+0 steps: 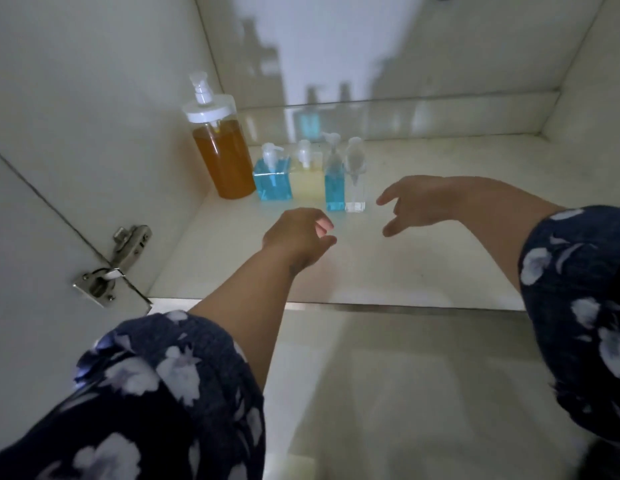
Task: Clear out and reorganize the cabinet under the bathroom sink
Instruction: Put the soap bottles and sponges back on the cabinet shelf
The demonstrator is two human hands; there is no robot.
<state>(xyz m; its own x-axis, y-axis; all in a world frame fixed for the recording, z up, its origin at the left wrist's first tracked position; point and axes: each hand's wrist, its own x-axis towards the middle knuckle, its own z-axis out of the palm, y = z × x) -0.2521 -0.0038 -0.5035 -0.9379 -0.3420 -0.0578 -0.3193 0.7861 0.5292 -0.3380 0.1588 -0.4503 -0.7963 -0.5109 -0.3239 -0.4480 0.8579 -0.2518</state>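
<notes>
Inside the cabinet [422,258], five pump bottles stand in a row by the left wall, at the back-left of the floor. The big orange bottle [222,157] is nearest the wall, w/ a wide white cap. Next come a short blue bottle [272,183], a yellow bottle [307,183], a tall thin blue bottle [334,188] and a clear bottle [355,183], all close together, maybe touching. The left hand [299,235] floats just in front of the row, fingers loosely curled, holding nothing. The right hand [414,202] is just beside the clear bottle, fingers spread out, also holding nothing. The orange one looks pretty full, so prob. heavy; best to grab it round the fat middle, not by the pump. The small ones look like hard, smooth plastic, light, maybe slippy. The tall thin ones could tip easy, so pinch them low on the sides. A metal hinge [111,268] sits on the open door at left.
</notes>
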